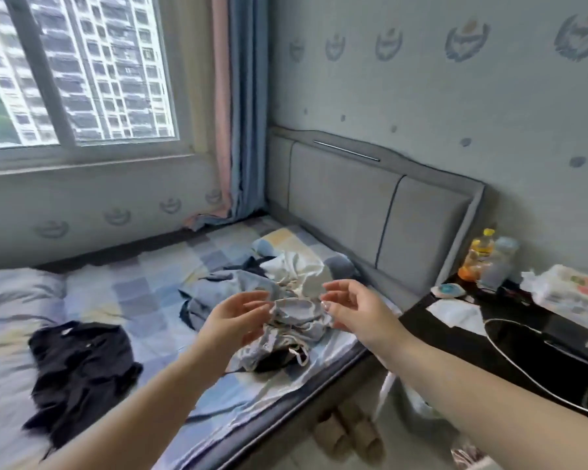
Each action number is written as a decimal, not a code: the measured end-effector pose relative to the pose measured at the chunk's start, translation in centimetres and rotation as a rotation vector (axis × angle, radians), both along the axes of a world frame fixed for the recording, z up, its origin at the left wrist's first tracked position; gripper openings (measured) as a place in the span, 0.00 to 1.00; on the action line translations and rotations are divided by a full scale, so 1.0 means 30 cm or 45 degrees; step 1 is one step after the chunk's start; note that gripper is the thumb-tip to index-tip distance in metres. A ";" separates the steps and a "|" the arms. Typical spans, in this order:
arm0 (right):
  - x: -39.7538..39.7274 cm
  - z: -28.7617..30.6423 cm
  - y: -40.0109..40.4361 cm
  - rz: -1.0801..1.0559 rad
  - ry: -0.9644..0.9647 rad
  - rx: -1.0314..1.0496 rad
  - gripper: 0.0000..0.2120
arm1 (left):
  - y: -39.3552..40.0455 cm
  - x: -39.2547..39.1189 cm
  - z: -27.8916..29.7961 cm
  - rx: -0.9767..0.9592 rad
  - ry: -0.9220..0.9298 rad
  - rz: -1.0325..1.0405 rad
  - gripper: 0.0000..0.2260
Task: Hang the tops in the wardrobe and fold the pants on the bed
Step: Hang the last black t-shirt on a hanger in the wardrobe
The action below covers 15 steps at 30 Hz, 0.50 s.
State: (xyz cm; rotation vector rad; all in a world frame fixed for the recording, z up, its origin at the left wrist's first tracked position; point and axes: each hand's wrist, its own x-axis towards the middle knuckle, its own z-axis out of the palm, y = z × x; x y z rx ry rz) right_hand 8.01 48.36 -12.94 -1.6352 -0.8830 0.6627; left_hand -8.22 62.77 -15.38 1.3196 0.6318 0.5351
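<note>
1. Note the crumpled black garment at 8 o'clock in the head view. It lies alone on the bed with the pastel checked sheet, well apart from both hands. Its type cannot be told.

2. Check your left hand. It reaches toward the heap with palm turned inward and fingers loosely extended, holding nothing.

3. Locate the heap of crumpled pale blue, grey and white garments at the frame centre. It lies near the bed's right edge, in front of the grey padded headboard. Tops and pants cannot be told apart in this tangle.

4. Check your right hand. It mirrors the left, fingers relaxed and slightly curved, gripping nothing.

5. Observe the governing relation. The heap sits between your two hands and just beyond them, toward 12 o'clock. Its long axis runs roughly from 12 to 6 o'clock. Both hands appear about equally near; contact with the cloth cannot be confirmed.

6. Keep clear of the black bedside table at 3 o'clock, which carries bottles, papers and a white cable.
</note>
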 end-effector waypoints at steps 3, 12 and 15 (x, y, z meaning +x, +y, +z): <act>-0.088 -0.041 0.206 0.165 0.042 -0.034 0.09 | 0.128 -0.161 -0.049 -0.053 0.018 0.176 0.10; -0.291 -0.193 0.717 0.594 0.132 -0.170 0.11 | 0.404 -0.496 -0.209 -0.152 0.159 0.651 0.10; -0.318 -0.254 0.888 0.679 0.170 -0.196 0.09 | 0.504 -0.539 -0.254 -0.187 0.188 0.765 0.07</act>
